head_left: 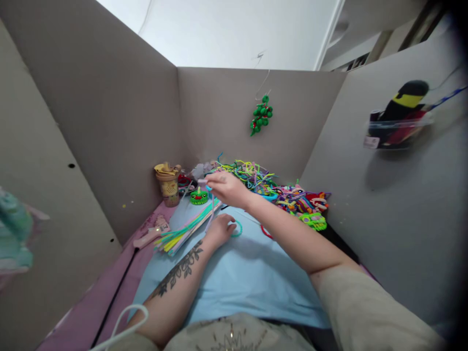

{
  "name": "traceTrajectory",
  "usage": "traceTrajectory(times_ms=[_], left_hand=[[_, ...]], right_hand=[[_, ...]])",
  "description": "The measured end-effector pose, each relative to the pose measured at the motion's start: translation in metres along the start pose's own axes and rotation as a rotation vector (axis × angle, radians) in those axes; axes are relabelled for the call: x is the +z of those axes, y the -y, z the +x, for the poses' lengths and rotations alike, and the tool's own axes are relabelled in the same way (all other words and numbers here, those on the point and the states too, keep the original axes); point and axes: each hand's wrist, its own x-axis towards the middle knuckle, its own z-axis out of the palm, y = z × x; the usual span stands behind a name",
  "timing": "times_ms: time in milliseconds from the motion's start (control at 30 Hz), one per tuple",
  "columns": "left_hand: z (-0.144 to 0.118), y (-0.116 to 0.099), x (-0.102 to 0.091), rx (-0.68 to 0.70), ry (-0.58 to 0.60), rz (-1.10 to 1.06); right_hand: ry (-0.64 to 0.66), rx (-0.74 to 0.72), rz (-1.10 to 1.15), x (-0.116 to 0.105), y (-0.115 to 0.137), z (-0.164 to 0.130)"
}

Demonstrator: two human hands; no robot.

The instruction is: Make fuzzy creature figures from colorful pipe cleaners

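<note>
My right hand (228,189) is raised over the far part of the blue sheet, its fingers pinched on a lilac pipe cleaner (212,210). That strand hangs down toward my left wrist. A small bright blue bit shows under the right fingertips. Lower down, my left hand (220,230) rests near the sheet with curled fingers. A teal pipe cleaner (239,229) bent into a loop meets its fingertips; the exact grip is partly hidden. Left of both hands lies a bundle of pastel pipe cleaners (183,233). A green frog-like figure (199,197) stands behind the bundle.
A tangled heap of coloured pipe cleaners (252,170) lies at the back, with finished pieces (305,202) to its right. A brown cup (168,185) stands back left, a pink glue gun (149,236) before it. Grey panels (226,112) enclose the blue sheet (256,287).
</note>
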Motion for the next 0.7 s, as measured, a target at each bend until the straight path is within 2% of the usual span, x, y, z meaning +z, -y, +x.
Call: traceTrajectory(times_ms=[67, 133, 233, 367, 433, 500, 600, 700], left_hand=[[-0.002, -0.001, 0.001, 0.01, 0.072, 0.035], [-0.004, -0.001, 0.003, -0.005, 0.132, 0.054], [-0.006, 0.001, 0.007, -0.006, 0.156, 0.084], [-0.008, 0.001, 0.01, 0.017, 0.107, 0.092], [-0.008, 0.0, 0.009, 0.01, 0.098, 0.086], [-0.006, -0.001, 0.006, -0.005, 0.073, 0.081], [-0.004, -0.003, 0.002, 0.04, 0.013, 0.063], [-0.002, -0.003, 0.002, 0.095, -0.03, 0.042]], right_hand=[[0.291, -0.045, -0.019, 0.037, -0.003, -0.008], [0.517, -0.034, -0.016, 0.07, -0.003, -0.016], [0.673, -0.004, 0.011, 0.103, 0.002, -0.021], [0.826, -0.013, 0.015, 0.119, 0.012, -0.013], [0.86, -0.024, -0.007, 0.113, 0.017, -0.005], [0.831, -0.048, -0.04, 0.096, 0.021, 0.004], [0.719, -0.001, -0.154, 0.054, 0.016, 0.017], [0.663, 0.17, -0.288, 0.006, -0.012, 0.019]])
